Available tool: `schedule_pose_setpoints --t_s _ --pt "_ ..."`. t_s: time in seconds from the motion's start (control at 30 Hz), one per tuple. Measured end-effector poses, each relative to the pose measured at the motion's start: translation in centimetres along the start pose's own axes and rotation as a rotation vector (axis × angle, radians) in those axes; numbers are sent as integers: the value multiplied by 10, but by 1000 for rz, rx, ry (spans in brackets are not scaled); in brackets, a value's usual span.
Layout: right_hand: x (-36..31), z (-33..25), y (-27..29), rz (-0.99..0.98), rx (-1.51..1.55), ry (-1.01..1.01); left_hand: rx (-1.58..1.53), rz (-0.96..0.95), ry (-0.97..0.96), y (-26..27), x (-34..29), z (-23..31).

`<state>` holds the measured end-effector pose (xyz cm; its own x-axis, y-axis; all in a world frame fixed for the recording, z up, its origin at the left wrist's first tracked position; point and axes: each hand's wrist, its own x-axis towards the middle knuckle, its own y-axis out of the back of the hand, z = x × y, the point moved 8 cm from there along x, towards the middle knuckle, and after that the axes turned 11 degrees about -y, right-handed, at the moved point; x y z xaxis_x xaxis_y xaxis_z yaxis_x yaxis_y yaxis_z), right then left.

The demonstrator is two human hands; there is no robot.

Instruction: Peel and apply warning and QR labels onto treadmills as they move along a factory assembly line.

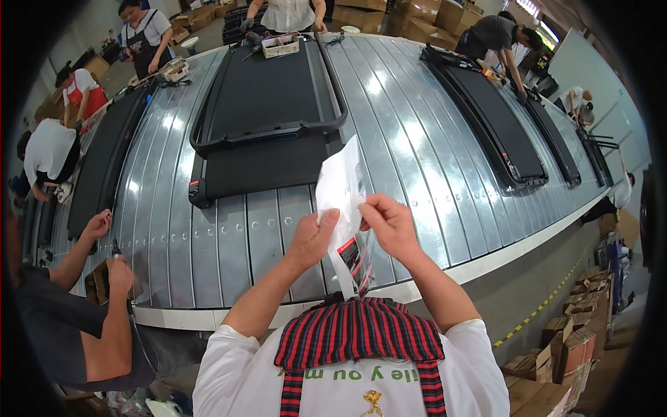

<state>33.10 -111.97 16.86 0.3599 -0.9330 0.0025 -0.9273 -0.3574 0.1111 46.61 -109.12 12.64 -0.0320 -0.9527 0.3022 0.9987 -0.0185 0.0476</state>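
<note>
Both my hands are raised in front of my chest, over the near edge of the metal slat table. My left hand pinches a long white label sheet between thumb and fingers. A black-and-red printed label shows at its lower part, with shiny clear film along the right side. My right hand has thumb and forefinger closed at the sheet's right edge, on the film. Beyond the sheet lies a black treadmill with a curved black handrail frame across it.
The ribbed metal table bears more treadmills, such as one at right. A white parts tray stands on the far end. Close on my left, a co-worker's hand holds a tool. Cardboard boxes are stacked at lower right.
</note>
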Motion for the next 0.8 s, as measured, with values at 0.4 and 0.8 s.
schedule_pose_setpoints --t_s 0.4,0.8 --pt "-32 -53 -82 2 -720 500 -9 140 -85 29 5 -5" --pt "-21 -66 -46 -68 -567 510 64 88 3 18 -7 20"
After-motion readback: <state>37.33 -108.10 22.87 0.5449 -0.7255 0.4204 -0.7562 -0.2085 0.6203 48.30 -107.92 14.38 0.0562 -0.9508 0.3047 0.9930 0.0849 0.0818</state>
